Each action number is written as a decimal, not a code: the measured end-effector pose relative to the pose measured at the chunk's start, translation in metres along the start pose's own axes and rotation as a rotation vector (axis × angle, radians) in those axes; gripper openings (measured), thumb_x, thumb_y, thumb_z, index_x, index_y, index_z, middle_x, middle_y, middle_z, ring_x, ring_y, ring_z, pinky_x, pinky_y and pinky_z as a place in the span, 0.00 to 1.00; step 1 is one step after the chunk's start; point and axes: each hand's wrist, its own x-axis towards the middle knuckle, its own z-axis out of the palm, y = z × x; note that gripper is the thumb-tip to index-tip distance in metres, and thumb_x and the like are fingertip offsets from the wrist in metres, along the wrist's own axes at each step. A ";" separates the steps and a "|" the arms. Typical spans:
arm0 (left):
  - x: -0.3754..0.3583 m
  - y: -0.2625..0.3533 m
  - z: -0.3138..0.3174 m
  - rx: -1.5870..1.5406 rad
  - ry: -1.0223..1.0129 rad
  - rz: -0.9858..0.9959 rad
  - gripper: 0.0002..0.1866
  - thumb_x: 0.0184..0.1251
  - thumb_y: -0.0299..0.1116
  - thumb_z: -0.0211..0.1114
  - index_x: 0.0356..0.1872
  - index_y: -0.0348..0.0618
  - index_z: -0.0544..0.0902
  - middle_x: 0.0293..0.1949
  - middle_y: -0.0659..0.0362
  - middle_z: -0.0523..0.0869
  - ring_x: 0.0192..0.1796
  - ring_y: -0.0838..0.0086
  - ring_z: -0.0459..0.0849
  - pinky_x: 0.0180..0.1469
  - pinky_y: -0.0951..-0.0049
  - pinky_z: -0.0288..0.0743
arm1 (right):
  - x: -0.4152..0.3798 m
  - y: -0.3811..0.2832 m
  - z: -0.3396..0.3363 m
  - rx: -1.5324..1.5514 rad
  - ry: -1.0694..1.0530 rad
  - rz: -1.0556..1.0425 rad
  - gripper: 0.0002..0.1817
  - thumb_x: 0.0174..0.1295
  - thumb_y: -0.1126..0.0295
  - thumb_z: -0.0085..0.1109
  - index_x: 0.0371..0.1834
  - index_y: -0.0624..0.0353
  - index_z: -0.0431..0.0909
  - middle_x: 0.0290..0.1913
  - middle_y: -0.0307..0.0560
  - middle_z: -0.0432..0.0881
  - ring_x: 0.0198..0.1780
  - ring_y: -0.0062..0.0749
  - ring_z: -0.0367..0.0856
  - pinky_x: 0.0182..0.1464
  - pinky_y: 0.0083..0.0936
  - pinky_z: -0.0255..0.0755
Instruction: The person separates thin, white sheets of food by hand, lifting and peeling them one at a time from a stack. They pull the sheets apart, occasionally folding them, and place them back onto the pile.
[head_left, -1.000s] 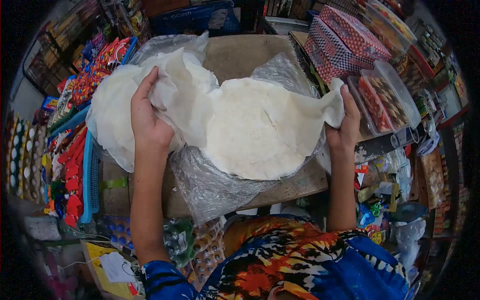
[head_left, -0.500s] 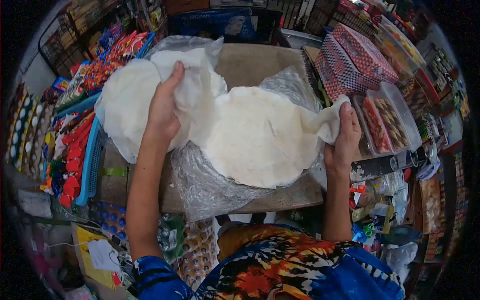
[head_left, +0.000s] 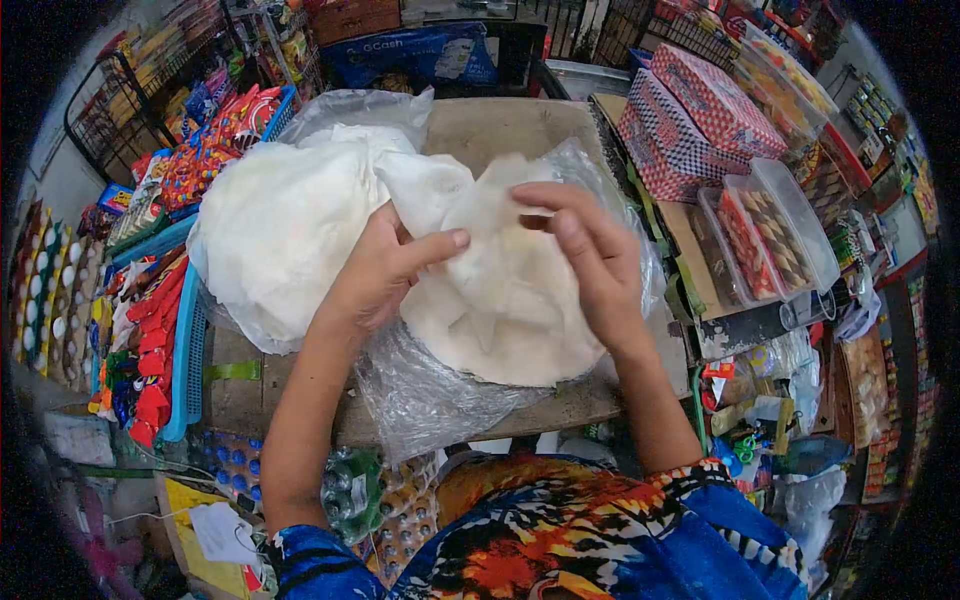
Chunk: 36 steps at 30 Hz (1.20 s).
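Note:
A stack of thin, round white sheets (head_left: 280,230) lies on plastic at the left of the wooden table. To its right, another round pile of pale sheets (head_left: 530,345) rests on crinkled clear plastic (head_left: 410,400). My left hand (head_left: 385,265) pinches a raised, folded white sheet (head_left: 430,190) between the two piles, its thumb on top. Over the right pile is my right hand (head_left: 590,250), fingers bent and apart, close to the sheet's blurred edge; nothing shows in its grip.
A blue basket (head_left: 187,350) with snack packs borders the table (head_left: 490,130) on the left. Checkered boxes (head_left: 690,130) and a clear tub of cookies (head_left: 780,230) stand at the right. Bottles and egg trays sit below and left.
My right hand has moved left over the right pile and no longer holds the sheet's corner. My left hand has shifted right and down, and the sheet is now bunched between both hands.

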 end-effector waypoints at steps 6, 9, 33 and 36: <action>-0.018 0.009 -0.072 -0.382 0.373 0.314 0.17 0.54 0.29 0.64 0.44 0.36 0.74 0.38 0.53 0.82 0.40 0.69 0.84 0.40 0.68 0.82 | -0.003 0.008 -0.030 0.060 0.290 0.077 0.10 0.65 0.74 0.52 0.44 0.66 0.79 0.42 0.44 0.81 0.45 0.23 0.78 0.47 0.21 0.72; -0.020 0.034 -0.142 0.072 0.522 0.130 0.16 0.54 0.29 0.61 0.45 0.36 0.76 0.37 0.51 0.82 0.38 0.67 0.84 0.40 0.68 0.78 | -0.003 0.008 -0.041 -0.020 0.278 0.122 0.09 0.63 0.75 0.52 0.42 0.66 0.79 0.38 0.42 0.82 0.42 0.21 0.79 0.45 0.20 0.72; -0.009 -0.034 0.024 0.987 -0.522 0.514 0.26 0.50 0.44 0.72 0.51 0.46 0.80 0.58 0.50 0.74 0.64 0.56 0.67 0.67 0.60 0.58 | -0.066 -0.020 -0.067 -0.767 -0.106 0.385 0.19 0.50 0.71 0.65 0.47 0.62 0.78 0.50 0.55 0.76 0.47 0.46 0.78 0.52 0.35 0.71; -0.010 -0.035 0.029 0.960 -0.599 0.555 0.31 0.47 0.48 0.73 0.53 0.47 0.79 0.59 0.49 0.73 0.65 0.56 0.66 0.68 0.57 0.54 | -0.086 -0.027 -0.066 -0.711 -0.047 0.423 0.16 0.50 0.75 0.64 0.45 0.61 0.79 0.44 0.50 0.76 0.40 0.41 0.79 0.45 0.32 0.73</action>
